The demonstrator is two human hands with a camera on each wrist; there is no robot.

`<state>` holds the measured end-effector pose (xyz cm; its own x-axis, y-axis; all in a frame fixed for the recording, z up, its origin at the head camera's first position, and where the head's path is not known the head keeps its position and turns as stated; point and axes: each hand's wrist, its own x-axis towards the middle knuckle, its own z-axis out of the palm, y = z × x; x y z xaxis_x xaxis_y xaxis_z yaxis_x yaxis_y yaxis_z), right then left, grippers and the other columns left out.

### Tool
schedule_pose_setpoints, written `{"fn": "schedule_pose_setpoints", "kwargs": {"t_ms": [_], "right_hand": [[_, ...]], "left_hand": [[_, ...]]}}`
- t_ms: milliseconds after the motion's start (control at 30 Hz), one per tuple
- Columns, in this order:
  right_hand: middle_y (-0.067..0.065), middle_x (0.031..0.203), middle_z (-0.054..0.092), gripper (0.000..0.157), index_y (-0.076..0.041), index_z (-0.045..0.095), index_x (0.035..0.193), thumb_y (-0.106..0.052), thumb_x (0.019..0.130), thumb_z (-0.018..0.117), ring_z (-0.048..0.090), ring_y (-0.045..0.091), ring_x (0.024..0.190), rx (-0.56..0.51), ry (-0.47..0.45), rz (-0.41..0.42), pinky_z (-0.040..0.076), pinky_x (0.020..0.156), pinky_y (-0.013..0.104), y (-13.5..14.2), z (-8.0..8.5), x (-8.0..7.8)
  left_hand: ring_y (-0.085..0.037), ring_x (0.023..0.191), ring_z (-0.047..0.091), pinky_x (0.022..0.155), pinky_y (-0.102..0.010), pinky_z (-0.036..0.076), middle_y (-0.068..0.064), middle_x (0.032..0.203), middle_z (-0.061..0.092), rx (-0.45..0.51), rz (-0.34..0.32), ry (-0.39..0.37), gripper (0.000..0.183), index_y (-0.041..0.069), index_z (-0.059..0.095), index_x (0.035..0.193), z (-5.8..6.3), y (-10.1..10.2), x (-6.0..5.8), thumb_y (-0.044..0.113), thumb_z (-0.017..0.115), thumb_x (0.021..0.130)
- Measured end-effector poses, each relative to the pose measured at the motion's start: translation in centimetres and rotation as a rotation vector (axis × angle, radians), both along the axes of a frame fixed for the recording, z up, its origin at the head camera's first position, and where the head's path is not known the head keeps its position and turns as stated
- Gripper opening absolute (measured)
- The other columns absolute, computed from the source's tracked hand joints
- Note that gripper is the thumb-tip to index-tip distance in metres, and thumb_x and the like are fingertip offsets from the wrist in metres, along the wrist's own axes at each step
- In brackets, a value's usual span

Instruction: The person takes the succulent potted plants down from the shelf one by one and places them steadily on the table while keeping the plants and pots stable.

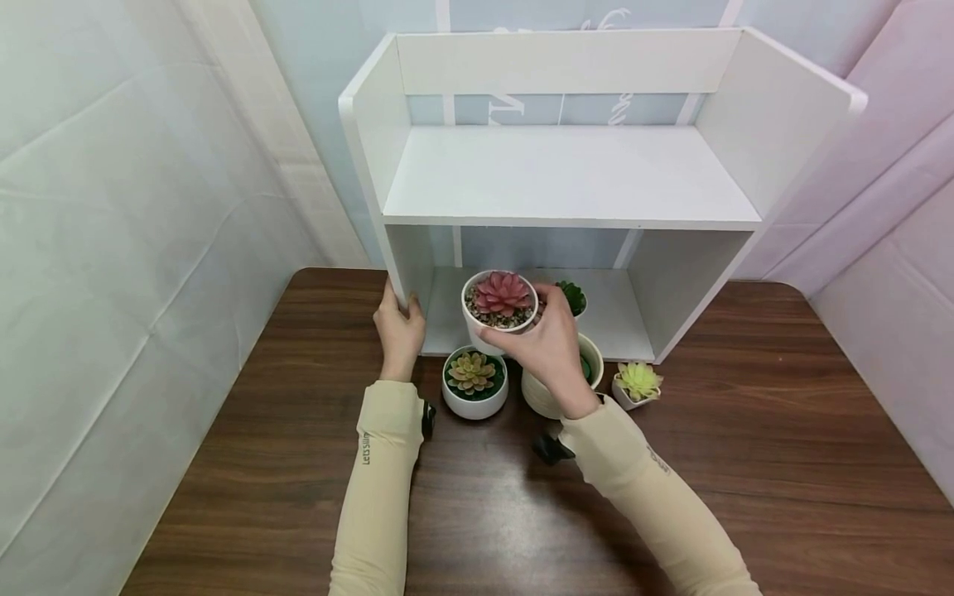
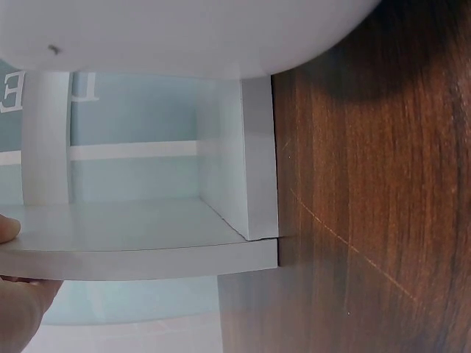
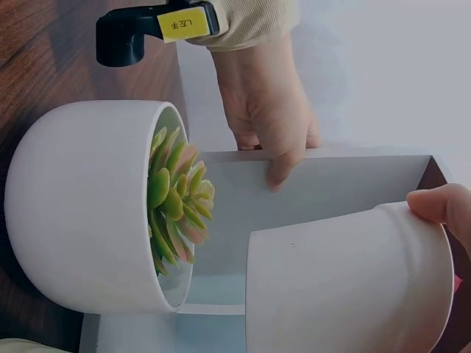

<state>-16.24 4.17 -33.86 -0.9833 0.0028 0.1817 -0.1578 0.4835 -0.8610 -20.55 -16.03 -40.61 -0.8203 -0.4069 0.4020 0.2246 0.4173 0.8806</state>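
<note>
Closely, a rounded pot [image 1: 474, 409] at six o'clock and a cream pot [image 1: 540, 397] at five crowd the smooth, tapered pot [image 3: 346, 287] the right hand [image 1: 550, 348] grips by the shelf [image 1: 566, 178]; at nine, the left hand [image 1: 400, 333] clasps its flat side.

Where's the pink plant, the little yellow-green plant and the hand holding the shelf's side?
Pink plant [image 1: 503, 294]: head view, the middle of its leaves.
Little yellow-green plant [image 1: 638, 381]: head view, the middle of its leaves.
Left hand [image 1: 400, 335]: head view, the back of the hand.
</note>
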Motion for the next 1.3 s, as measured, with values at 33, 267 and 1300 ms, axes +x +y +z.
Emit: {"fn": "schedule_pose_setpoints", "kwargs": {"t_ms": [33, 267, 1300], "right_hand": [[0.014, 0.123, 0.051, 0.089, 0.0, 0.044, 0.129, -0.033, 0.059, 0.089, 0.052, 0.028, 0.11, 0.001, -0.002, 0.002, 0.044, 0.095, 0.044, 0.1, 0.0, 0.1], [0.014, 0.124, 0.052, 0.091, 0.0, 0.044, 0.13, -0.031, 0.058, 0.09, 0.053, 0.028, 0.111, 0.0, -0.005, 0.019, 0.044, 0.096, 0.043, 0.4, 0.0, 0.6], [0.011, 0.12, 0.059, 0.09, -0.005, 0.044, 0.13, -0.029, 0.058, 0.091, 0.063, 0.025, 0.103, 0.01, 0.015, 0.178, 0.051, 0.087, 0.041, 1.5, -0.5, 4.1]], "left_hand": [[-0.038, 0.12, 0.055, 0.097, -0.051, 0.046, -0.022, 0.131, 0.057, 0.0, -0.001, 0.0, 0.049, 0.006, 0.043, 0.143, 0.0, 0.0, 0.0, -0.001, 0.05, 0.094], [-0.037, 0.119, 0.056, 0.096, -0.051, 0.047, -0.022, 0.131, 0.058, -0.008, -0.002, 0.01, 0.048, 0.005, 0.045, 0.141, 0.0, 0.0, 0.0, -0.001, 0.05, 0.094], [-0.036, 0.119, 0.057, 0.095, -0.05, 0.048, -0.022, 0.131, 0.058, -0.01, 0.007, -0.002, 0.049, 0.006, 0.044, 0.142, -0.1, 0.0, -0.1, 0.0, 0.05, 0.094]]}}
